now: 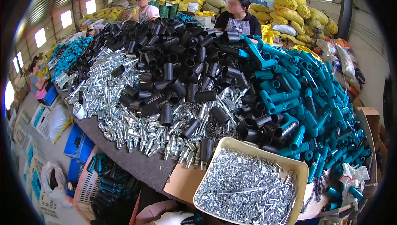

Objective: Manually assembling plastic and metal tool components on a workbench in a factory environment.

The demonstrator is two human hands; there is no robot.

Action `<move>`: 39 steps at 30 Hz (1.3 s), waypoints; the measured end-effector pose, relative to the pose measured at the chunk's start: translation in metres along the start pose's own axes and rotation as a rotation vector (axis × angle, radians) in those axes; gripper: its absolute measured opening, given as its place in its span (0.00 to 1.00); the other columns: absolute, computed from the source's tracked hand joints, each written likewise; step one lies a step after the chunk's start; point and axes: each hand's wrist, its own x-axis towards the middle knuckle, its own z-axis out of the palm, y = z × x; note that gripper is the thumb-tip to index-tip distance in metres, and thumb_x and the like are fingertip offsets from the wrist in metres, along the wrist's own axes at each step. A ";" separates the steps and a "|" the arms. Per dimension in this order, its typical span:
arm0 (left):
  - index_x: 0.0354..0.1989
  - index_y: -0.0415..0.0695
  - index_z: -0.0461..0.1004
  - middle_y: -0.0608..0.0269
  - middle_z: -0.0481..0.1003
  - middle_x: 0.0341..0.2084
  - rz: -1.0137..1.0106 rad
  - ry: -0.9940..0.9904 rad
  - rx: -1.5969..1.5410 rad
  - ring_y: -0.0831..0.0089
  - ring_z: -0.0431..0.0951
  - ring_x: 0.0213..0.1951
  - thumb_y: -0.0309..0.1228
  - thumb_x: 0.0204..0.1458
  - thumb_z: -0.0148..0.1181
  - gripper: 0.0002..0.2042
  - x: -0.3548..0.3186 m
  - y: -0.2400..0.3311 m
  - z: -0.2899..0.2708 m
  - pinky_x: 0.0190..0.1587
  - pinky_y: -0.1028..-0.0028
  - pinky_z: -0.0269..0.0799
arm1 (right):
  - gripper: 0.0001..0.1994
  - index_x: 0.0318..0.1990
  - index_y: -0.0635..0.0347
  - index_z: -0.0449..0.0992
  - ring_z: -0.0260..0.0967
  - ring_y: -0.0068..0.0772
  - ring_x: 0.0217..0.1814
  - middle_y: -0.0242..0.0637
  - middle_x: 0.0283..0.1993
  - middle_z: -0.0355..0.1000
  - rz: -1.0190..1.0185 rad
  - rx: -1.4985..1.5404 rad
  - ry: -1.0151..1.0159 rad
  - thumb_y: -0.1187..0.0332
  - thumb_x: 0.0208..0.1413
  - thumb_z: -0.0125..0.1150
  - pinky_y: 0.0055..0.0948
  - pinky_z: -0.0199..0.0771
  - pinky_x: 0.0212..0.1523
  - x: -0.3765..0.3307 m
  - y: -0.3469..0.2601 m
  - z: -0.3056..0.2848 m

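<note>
At the lower edge, a mauve sleeve (155, 211) leads to what I take for my left hand (175, 219), in a white glove and cut off by the frame. Its fingers seem closed around a dark part with teal edges (191, 219), only partly visible. My right hand does not show. Just right of the glove, a cream tray (306, 183) holds many small silver metal pieces (244, 179), with a thin metal strip (242, 190) lying across them. Beyond it rise heaps of silver metal fittings (157, 136), black tubes (167, 72) and teal pistol-shaped housings (285, 96).
A grey tabletop (124, 159) and a cardboard sheet (182, 179) border the heaps. Crates of parts stand at lower left, including a blue crate (78, 142) and a pink basket (89, 183). Two people face me across the table; another person (38, 82) sits far left. Yellow sacks (289, 12) are stacked behind.
</note>
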 end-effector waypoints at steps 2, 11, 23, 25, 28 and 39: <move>0.53 0.49 0.75 0.49 0.80 0.40 0.005 0.017 0.013 0.50 0.80 0.42 0.51 0.52 0.62 0.25 0.002 -0.001 0.000 0.45 0.57 0.77 | 0.18 0.57 0.54 0.75 0.71 0.42 0.54 0.43 0.53 0.74 -0.004 -0.026 -0.010 0.63 0.61 0.56 0.40 0.69 0.57 0.001 -0.002 0.001; 0.53 0.44 0.75 0.48 0.79 0.43 0.025 0.027 -0.031 0.49 0.80 0.43 0.47 0.54 0.61 0.24 0.009 0.005 0.008 0.46 0.58 0.77 | 0.20 0.59 0.56 0.74 0.69 0.41 0.58 0.43 0.57 0.72 -0.029 -0.148 -0.052 0.61 0.61 0.56 0.38 0.66 0.60 -0.012 0.001 0.006; 0.46 0.43 0.73 0.44 0.79 0.33 -0.170 -0.056 -0.006 0.43 0.79 0.36 0.44 0.51 0.60 0.20 0.038 0.011 0.034 0.41 0.50 0.74 | 0.22 0.62 0.57 0.72 0.66 0.40 0.64 0.44 0.62 0.70 -0.078 -0.336 -0.015 0.60 0.62 0.56 0.35 0.63 0.64 -0.055 -0.001 -0.018; 0.43 0.42 0.75 0.44 0.79 0.33 -0.191 -0.103 0.016 0.44 0.79 0.36 0.43 0.50 0.60 0.19 0.035 0.019 0.025 0.40 0.50 0.74 | 0.23 0.62 0.58 0.71 0.65 0.40 0.65 0.44 0.63 0.69 -0.085 -0.362 -0.005 0.59 0.62 0.56 0.35 0.62 0.65 -0.059 -0.003 -0.020; 0.43 0.43 0.75 0.45 0.79 0.33 -0.190 -0.045 0.150 0.44 0.79 0.36 0.44 0.50 0.60 0.19 0.029 -0.034 0.074 0.41 0.51 0.74 | 0.24 0.63 0.58 0.71 0.64 0.40 0.66 0.44 0.64 0.68 -0.109 -0.420 -0.026 0.59 0.62 0.55 0.34 0.61 0.66 -0.063 -0.008 -0.015; 0.42 0.39 0.77 0.42 0.80 0.36 -0.170 -0.175 -0.013 0.43 0.80 0.36 0.50 0.53 0.58 0.23 0.027 -0.039 0.053 0.41 0.52 0.74 | 0.29 0.63 0.59 0.70 0.57 0.49 0.73 0.48 0.68 0.65 -0.236 -0.528 -0.196 0.50 0.62 0.57 0.39 0.53 0.72 -0.151 -0.052 -0.001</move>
